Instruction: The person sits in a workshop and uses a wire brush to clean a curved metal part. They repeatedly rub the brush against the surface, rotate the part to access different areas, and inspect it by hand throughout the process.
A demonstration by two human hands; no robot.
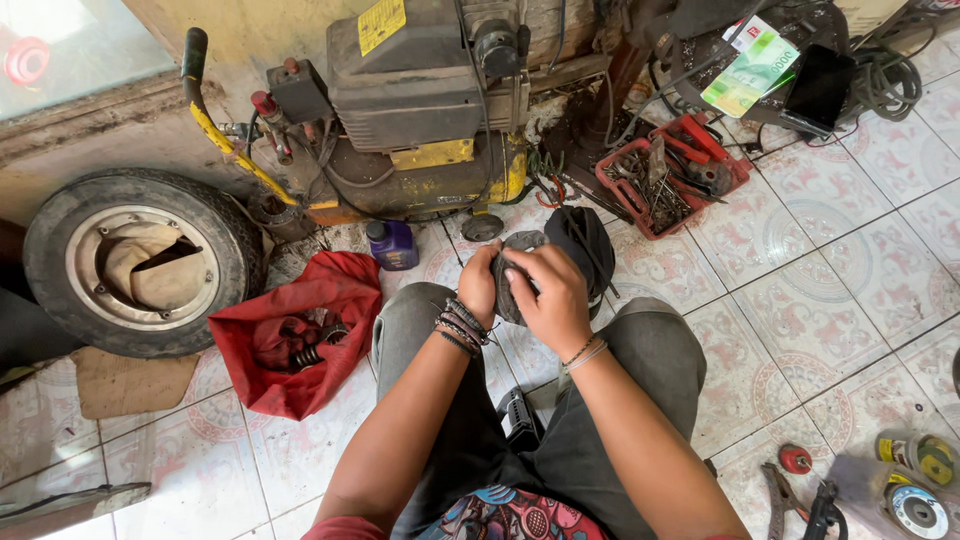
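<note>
Both hands are closing around a round grey disc [520,262] held above the knees, over the tiled floor [800,290]: the left hand [480,285] is gripping its left rim, the right hand [550,295] is pinching its front with curled fingers. It is looking stiff, gritty and light, probably best held by the rim. A dark cloth [585,245] is lying just behind it. A yellow compressor [420,110], a wheel [140,262], a red bag [300,330] and a red tray [670,175] are crowding the floor's far edge.
</note>
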